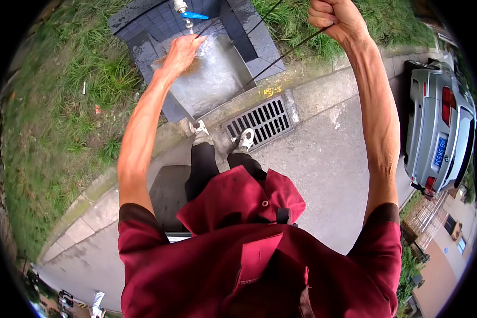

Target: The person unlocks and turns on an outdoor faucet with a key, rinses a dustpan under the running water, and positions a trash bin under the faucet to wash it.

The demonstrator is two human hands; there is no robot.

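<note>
A metal pan (213, 87) with upright side walls sits tilted in the dark tiled basin (259, 40), with water and some brown dirt in it. Above its far end is a tap with a blue lever (195, 15), and water runs down from it. My left hand (181, 53) is closed at the pan's far left edge, where a thin black line meets the fingertips; the exact grip is partly hidden. Raised at upper right, my right hand (336, 18) makes a fist around a thin black handle (286, 54) that slants down to the pan's right side.
A drain grate (259, 123) lies by my shoes (245, 139) along the kerb. Grass (74, 122) surrounds the basin. A silver car (434, 122) stands at right. Beside my legs is a grey boxy surface (168, 193).
</note>
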